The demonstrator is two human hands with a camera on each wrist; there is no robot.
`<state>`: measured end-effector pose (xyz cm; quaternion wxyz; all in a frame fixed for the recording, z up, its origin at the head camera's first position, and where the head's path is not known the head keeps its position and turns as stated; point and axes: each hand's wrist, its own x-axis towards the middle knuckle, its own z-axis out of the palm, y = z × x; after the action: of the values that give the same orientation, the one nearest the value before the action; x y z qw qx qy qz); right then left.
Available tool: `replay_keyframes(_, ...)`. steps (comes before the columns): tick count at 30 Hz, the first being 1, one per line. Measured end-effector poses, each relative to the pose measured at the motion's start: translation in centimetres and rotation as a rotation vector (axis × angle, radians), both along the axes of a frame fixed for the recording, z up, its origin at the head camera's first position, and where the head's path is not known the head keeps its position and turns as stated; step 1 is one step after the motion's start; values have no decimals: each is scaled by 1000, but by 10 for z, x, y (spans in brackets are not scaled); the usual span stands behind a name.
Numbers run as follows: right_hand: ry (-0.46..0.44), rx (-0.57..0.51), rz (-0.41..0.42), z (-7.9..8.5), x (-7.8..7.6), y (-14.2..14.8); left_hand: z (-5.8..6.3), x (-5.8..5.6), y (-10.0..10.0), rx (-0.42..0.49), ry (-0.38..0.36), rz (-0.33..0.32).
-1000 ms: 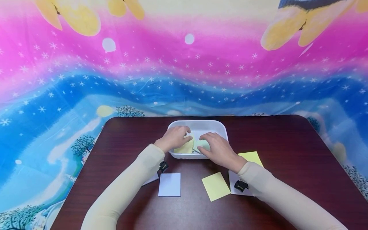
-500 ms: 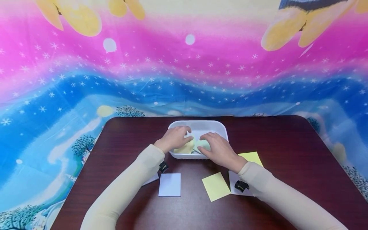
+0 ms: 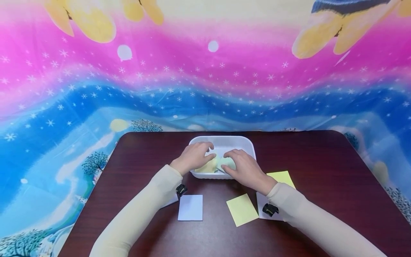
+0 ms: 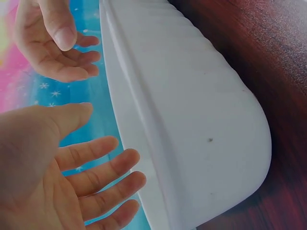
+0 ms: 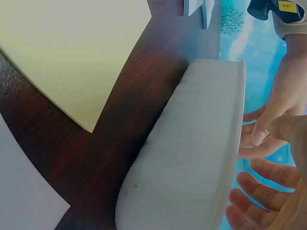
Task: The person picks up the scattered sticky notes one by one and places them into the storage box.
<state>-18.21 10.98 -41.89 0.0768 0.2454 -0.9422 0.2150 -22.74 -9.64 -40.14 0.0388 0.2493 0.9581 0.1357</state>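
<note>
Loosely curved, left hand point(image 3: 193, 156) and right hand point(image 3: 246, 168) above tray point(image 3: 236, 143).

Left grip point(image 3: 193, 156) faces right grip point(image 3: 246, 168) — both loosely curved.

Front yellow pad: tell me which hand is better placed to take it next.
Probably the right hand: it is nearer the yellow pad, which lies almost straight back from it. The left hand is farther across. Both hands look empty.
</note>
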Motion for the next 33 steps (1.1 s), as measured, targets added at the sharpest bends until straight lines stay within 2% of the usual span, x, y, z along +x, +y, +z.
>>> replay_keyframes(17,23,-19,-1,2,4,1,9,12,0,24,56,-20)
replay_keyframes(25,29,-21,10,2,10,4,11,22,0,70,92,-40)
replay_keyframes(33,76,-18,21,3,17,8,15,31,1,82,109,-49)
